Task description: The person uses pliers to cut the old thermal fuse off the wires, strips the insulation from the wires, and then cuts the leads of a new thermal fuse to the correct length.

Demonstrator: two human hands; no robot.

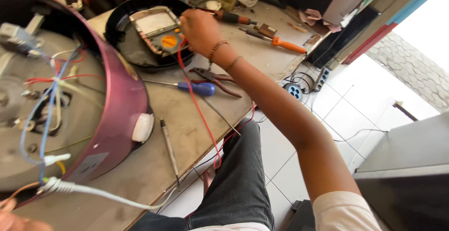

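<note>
The right hand (200, 31) reaches across the tabletop (187, 128) with its fingers curled down at the edge of a multimeter (159, 29), a grey-framed meter with an orange dial; whether the fingers pinch anything cannot be told, since the back of the hand hides them. One red test lead (199, 111) runs from under that hand, across the tabletop and over its front edge. The multimeter lies inside one round black lid (122, 44), turned hollow side up.

Just beyond the knuckles lies one screwdriver with a brown and orange handle (231, 17), and further right a second one with an orange handle (287, 45). Below the wrist lies one pair of pliers (213, 78) with dark red grips, and touching it a third screwdriver with a blue handle (199, 89). One thin metal-tipped tool (168, 149) lies alone nearer the front edge.

On the left stands one large appliance shell (119, 104), magenta outside, open towards the camera, with blue, red and white wires (49, 104) across its grey metal base; a white power cord (107, 196) leaves it at the bottom.

The left hand (14, 221) shows only as a sliver in the lower left corner, so its grip cannot be told
</note>
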